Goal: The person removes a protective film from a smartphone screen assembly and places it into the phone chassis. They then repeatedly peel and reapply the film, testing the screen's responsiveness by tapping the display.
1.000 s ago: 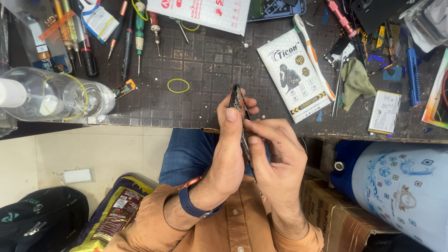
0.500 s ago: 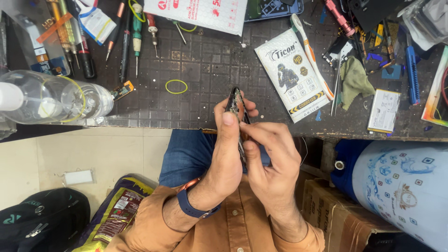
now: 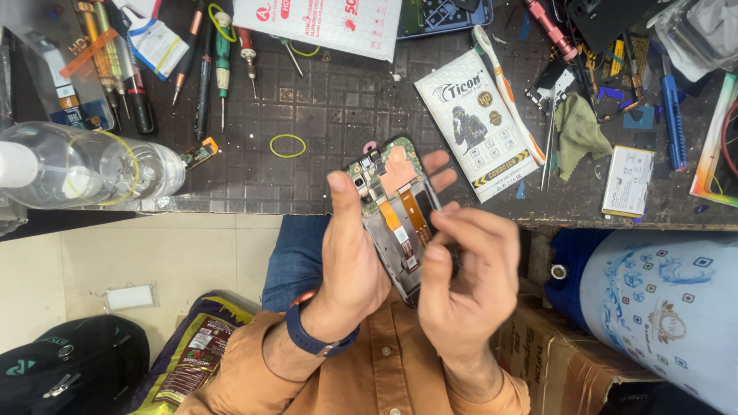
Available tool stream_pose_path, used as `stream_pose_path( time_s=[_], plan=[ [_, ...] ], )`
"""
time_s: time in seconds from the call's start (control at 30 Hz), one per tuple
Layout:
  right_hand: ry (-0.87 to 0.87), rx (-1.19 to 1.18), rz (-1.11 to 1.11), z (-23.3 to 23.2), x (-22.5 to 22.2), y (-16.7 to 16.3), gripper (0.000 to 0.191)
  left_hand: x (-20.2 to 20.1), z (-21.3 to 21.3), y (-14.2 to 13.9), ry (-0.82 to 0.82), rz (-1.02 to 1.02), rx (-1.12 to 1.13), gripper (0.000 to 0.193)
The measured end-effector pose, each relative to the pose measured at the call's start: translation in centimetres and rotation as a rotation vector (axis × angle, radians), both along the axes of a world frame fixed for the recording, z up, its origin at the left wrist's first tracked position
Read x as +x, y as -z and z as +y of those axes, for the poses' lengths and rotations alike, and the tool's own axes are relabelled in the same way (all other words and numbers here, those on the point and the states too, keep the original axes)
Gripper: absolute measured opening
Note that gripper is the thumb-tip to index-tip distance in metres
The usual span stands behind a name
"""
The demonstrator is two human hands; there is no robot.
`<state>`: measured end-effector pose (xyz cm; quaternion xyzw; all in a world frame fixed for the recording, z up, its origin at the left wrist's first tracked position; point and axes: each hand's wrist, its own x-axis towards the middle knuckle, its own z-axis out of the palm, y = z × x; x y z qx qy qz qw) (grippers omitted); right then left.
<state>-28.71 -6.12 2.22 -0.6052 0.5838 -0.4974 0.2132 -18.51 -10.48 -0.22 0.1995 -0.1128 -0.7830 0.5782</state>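
Note:
An opened phone (image 3: 393, 201) with its back cover off shows a green circuit board, orange flex cables and a metal frame. My left hand (image 3: 350, 257) grips it along the left edge, thumb up beside the camera end. My right hand (image 3: 469, 280) holds the right and lower edge, fingers curled against the frame. The phone is tilted with its insides facing the camera, above my lap at the near edge of the dark workbench (image 3: 338, 100).
Several screwdrivers (image 3: 207, 61) lie at the back left, a clear plastic bottle (image 3: 84, 165) at the left edge, a yellow rubber band (image 3: 287, 145), a white packet (image 3: 478, 127), a green cloth (image 3: 578, 131) and a battery (image 3: 627, 181). A large water jug (image 3: 661, 307) stands at right.
The phone was held edge-on before; both hands have turned it so its open back now faces the camera.

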Motion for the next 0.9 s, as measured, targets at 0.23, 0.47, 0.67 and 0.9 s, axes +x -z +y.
stream_pose_path(
  time_s=[0.23,0.47,0.67,0.9],
  plan=[
    [0.006,0.054,-0.139,1.4,0.3,-2.8,0.034,2.5,-0.5,-3.4,0.078,0.157,0.070,0.062],
    [0.130,0.068,-0.262,2.9,-3.5,-1.1,0.027,1.6,1.2,-3.3,0.041,0.117,-0.017,0.053],
    [0.553,0.098,0.062,2.7,-10.0,1.2,0.029,2.5,1.8,-3.0,0.086,0.046,-0.093,0.049],
    [0.714,0.303,0.781,1.0,-21.2,7.1,0.056,3.1,2.7,-2.7,0.145,0.074,-0.148,0.048]
  ],
)
